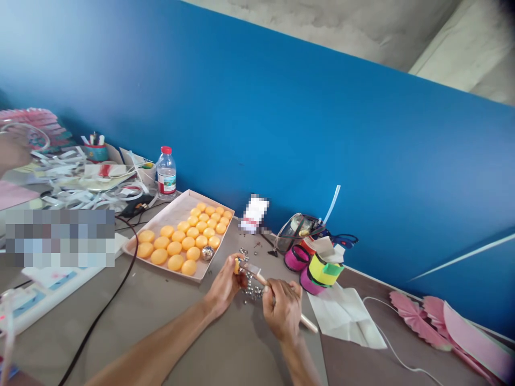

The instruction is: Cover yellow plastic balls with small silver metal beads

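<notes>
My left hand point(225, 287) pinches a small orange dome-shaped piece point(237, 265) between its fingertips. My right hand point(284, 310) is closed round a pale wooden-handled tool point(261, 279), whose tip meets the orange piece. Several small silver balls point(253, 290) lie on the grey table between the two hands. A shallow tray point(173, 214) to the left holds several orange domes point(183, 242) and one silver ball point(207, 252).
A water bottle point(166, 172) stands behind the tray. Coloured tape rolls point(317, 268), blue scissors point(345, 239) and white paper point(346, 316) lie right of my hands. A black cable point(108, 305) crosses the table. Pink paper fans point(442, 321) lie far right, paper strips point(80, 177) far left.
</notes>
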{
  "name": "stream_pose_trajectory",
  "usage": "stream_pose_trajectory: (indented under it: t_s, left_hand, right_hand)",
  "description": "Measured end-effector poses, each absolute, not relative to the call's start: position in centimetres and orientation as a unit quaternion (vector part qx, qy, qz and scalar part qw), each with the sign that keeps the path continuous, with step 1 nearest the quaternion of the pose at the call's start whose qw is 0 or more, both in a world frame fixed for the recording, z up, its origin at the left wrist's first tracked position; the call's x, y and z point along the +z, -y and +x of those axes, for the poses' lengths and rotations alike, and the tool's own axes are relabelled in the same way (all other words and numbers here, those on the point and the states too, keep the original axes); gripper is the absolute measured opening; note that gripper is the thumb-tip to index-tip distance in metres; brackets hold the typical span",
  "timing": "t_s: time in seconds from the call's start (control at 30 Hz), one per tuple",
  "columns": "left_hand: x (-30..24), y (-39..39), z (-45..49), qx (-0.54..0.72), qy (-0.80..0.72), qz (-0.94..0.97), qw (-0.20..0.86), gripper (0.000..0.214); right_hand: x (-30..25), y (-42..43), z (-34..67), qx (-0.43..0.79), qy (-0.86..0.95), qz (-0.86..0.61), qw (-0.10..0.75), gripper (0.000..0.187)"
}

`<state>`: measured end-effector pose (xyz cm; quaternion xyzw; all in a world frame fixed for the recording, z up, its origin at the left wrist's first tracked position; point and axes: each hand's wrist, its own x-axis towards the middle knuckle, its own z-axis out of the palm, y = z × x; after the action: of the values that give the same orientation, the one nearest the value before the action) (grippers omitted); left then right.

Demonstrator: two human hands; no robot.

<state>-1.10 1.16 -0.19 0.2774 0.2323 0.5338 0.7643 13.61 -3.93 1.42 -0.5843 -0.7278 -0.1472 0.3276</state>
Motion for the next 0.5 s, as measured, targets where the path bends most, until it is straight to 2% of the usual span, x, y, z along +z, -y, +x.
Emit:
stream_pose_trajectory:
  t_s: [0.33, 0.5]
  left_hand:
    - [-0.2, -1.3, -1.0, 0.516, -0.257, 0.288, 0.765, 0.033]
    - [-0.8, -1.4, -0.8, 0.512, -0.256, 0.285, 0.769, 0.031]
  right_hand:
    - [0.3, 3.0, 16.0, -0.212, 0.671, -0.626, 0.336, 0.015]
    - [0.5, 3.4, 15.9, -0.206, 0.691, -0.584, 0.374, 0.015]
